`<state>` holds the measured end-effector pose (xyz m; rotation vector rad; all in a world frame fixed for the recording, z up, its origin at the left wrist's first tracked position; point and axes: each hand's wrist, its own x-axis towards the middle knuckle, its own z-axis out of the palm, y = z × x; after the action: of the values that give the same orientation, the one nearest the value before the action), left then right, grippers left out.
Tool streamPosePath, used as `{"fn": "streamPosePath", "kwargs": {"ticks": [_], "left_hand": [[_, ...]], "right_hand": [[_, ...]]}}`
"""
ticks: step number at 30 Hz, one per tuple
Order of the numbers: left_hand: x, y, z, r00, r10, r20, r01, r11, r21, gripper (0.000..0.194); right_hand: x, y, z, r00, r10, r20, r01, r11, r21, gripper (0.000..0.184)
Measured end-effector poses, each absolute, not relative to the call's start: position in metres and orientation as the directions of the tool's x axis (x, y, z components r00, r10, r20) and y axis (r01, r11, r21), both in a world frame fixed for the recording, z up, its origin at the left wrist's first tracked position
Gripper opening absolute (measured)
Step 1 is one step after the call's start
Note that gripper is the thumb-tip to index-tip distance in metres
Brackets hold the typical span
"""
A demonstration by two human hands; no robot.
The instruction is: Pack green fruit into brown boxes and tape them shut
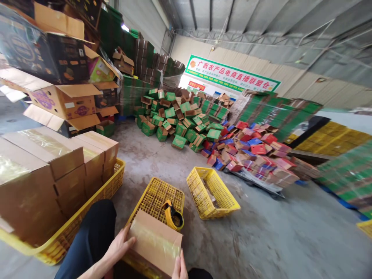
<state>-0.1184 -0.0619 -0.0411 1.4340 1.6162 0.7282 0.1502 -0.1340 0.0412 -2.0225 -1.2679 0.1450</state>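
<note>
A brown cardboard box, with shiny clear tape along its top, is between my two hands. My left hand grips its left side, the thumb on top and the fingers over the edge. My right hand holds the near right corner and is partly cut off by the frame's lower edge. Just beyond the box, a yellow and black tape dispenser lies on an upturned yellow crate. The underside of the box is hidden.
Taped cardboard boxes fill a large yellow crate on my left. Another yellow crate stands on the concrete floor ahead. Farther off are heaps of green boxes and red and blue boxes. Open cartons are stacked behind the left crate.
</note>
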Motion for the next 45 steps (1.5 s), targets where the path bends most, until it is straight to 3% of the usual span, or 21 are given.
{"fn": "streamPosePath", "kwargs": {"ticks": [5, 13, 21, 26, 33, 37, 41, 45], "left_hand": [[-0.102, -0.079, -0.062, 0.099, 0.992, -0.08, 0.671, -0.007, 0.742, 0.091], [-0.107, -0.075, -0.064, 0.19, 0.976, 0.107, 0.694, -0.211, 0.689, 0.108], [-0.099, -0.031, -0.064, 0.186, 0.981, 0.052, 0.679, -0.167, 0.715, 0.084], [-0.09, -0.027, -0.086, 0.137, 0.979, 0.15, 0.728, -0.203, 0.656, 0.082], [-0.094, -0.03, -0.093, 0.149, 0.967, 0.207, 0.779, -0.243, 0.577, 0.078], [-0.091, -0.035, -0.091, 0.153, 0.954, 0.256, 0.82, -0.267, 0.506, 0.079], [-0.091, -0.043, -0.09, 0.16, 0.9, 0.405, 0.863, -0.326, 0.385, 0.083], [-0.092, -0.053, -0.081, 0.229, 0.842, 0.489, 0.876, -0.397, 0.273, 0.087]], "right_hand": [[0.151, -0.121, 0.032, 0.488, 0.827, 0.278, 0.722, -0.204, -0.661, 0.082], [0.175, -0.105, -0.002, 0.402, 0.891, 0.211, 0.731, -0.173, -0.661, 0.111], [0.183, -0.089, -0.024, 0.376, 0.913, 0.158, 0.726, -0.185, -0.663, 0.113], [0.181, -0.088, -0.033, 0.339, 0.936, 0.091, 0.785, -0.228, -0.575, 0.116], [0.171, -0.083, -0.033, 0.32, 0.947, 0.018, 0.87, -0.286, -0.402, 0.092], [0.166, -0.083, -0.04, 0.343, 0.936, 0.078, 0.884, -0.293, -0.364, 0.094], [0.165, -0.093, -0.05, 0.329, 0.92, 0.212, 0.904, -0.241, -0.354, 0.104], [0.162, -0.107, -0.049, 0.268, 0.924, 0.272, 0.953, -0.214, -0.213, 0.098]]}}
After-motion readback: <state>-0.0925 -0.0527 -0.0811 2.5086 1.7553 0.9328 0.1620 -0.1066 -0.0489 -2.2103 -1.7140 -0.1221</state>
